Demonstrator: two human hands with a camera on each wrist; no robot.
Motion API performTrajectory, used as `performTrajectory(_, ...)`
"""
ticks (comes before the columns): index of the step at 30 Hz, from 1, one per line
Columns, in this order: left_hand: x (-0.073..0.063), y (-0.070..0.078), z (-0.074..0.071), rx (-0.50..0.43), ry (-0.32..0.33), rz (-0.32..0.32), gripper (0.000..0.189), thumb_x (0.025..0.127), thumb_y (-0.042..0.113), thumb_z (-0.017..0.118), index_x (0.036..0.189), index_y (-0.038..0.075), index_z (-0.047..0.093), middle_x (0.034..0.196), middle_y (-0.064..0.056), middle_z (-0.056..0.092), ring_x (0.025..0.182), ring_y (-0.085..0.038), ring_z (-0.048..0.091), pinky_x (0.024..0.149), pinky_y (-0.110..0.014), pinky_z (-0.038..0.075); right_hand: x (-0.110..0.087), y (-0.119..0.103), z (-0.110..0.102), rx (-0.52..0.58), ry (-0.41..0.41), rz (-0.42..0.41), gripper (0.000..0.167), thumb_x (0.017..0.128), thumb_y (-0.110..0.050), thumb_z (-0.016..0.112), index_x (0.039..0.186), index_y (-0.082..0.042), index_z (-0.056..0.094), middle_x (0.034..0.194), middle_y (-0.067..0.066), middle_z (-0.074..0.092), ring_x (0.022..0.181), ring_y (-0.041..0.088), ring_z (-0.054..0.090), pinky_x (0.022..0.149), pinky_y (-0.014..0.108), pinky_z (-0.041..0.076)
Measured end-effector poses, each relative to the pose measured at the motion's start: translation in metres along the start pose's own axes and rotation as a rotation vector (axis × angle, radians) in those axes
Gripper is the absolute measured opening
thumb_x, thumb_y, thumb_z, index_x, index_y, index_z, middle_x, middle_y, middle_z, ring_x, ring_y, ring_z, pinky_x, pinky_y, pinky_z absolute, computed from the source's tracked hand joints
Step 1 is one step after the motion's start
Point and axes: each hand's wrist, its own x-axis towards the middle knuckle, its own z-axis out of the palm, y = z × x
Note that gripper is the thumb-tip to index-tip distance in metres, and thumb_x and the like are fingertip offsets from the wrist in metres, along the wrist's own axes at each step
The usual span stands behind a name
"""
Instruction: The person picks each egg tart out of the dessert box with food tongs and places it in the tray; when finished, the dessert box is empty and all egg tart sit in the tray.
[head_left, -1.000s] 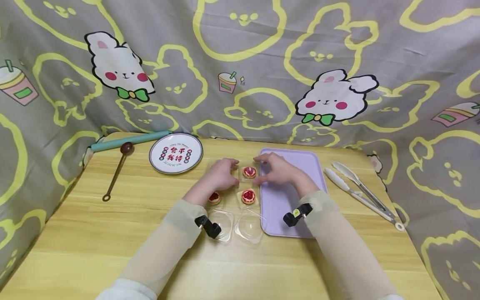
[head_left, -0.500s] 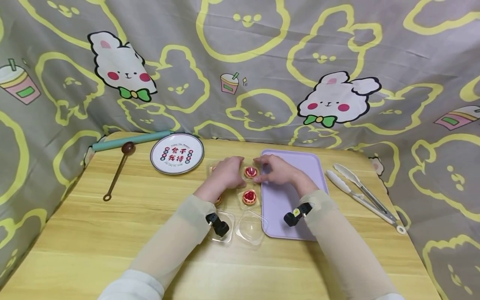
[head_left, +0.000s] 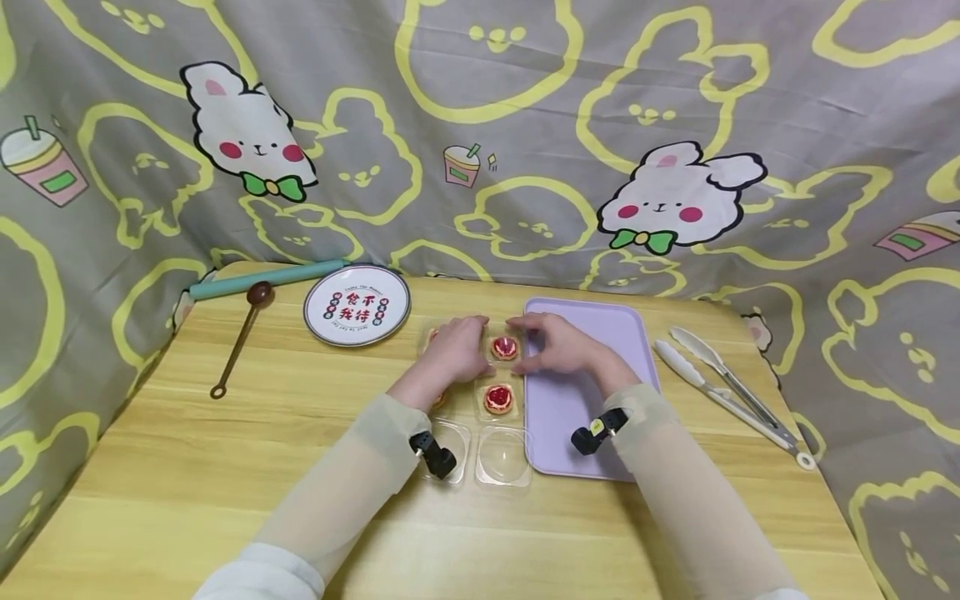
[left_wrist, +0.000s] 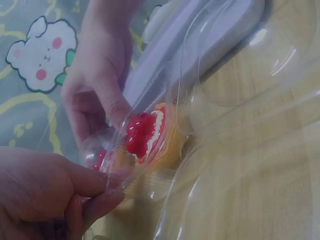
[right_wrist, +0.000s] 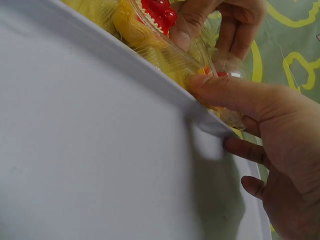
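Clear plastic makes up the small case (head_left: 507, 342) held between the 2 hands, with a round, red-topped tart (head_left: 501, 352) inside. The left hand (head_left: 457, 346) pinches the left edge between thumb and fingers; the right hand (head_left: 558, 343) grips the opposite edge, thumb on the near side, its remaining fingers over a lilac tray (head_left: 577, 433). From above, the case's outline is nearly square, its sides roughly in line with the tray's left rim, and the red topping faces up.

Between the wrists, just nearer the body, a 2nd tart (head_left: 498, 400) sits in clear packaging; 1 more is partly hidden by the left wrist. Nearer still, 2 clear lids (head_left: 504, 457) lie side by side, the right one reaching the tray.

Under the hands spreads a pale wood-grain table (head_left: 187, 467). Beyond them and to either side hangs a grey curtain (head_left: 525, 125), printed with yellow outlines and white rabbits.

Left of the left hand is a white plate (head_left: 357, 327) with red lettering, then a brown spoon (head_left: 243, 337) and a teal rod (head_left: 270, 279). Right of the right hand lie spread tongs (head_left: 735, 396), tips pointing away from the body.
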Motion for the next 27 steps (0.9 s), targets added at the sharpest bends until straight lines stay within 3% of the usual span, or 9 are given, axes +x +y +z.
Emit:
performTrajectory(15, 0.000, 0.001, 0.002, -0.009, -0.006, 0.007, 0.087, 0.078, 0.022, 0.096, 0.151, 0.006, 0.053, 0.135, -0.012, 0.067, 0.130, -0.034, 0.059, 0.112, -0.046, 0.045, -0.006, 0.000, 0.004, 0.089, 0.062, 0.013, 0.083, 0.074, -0.022, 0.099, 0.145, 0.000, 0.061, 0.134, 0.009, 0.066, 0.108, 0.024, 0.060, 0.096, 0.041, 0.050)
performTrajectory(27, -0.003, 0.001, 0.000, 0.020, -0.016, 0.012, 0.090, 0.079, 0.025, 0.095, 0.155, 0.005, 0.049, 0.138, -0.012, 0.066, 0.132, -0.034, 0.058, 0.114, -0.046, 0.044, -0.007, 0.006, 0.010, 0.086, 0.095, -0.029, 0.082, 0.075, -0.020, 0.099, 0.145, 0.001, 0.061, 0.132, 0.009, 0.068, 0.103, 0.024, 0.061, 0.093, 0.041, 0.051)
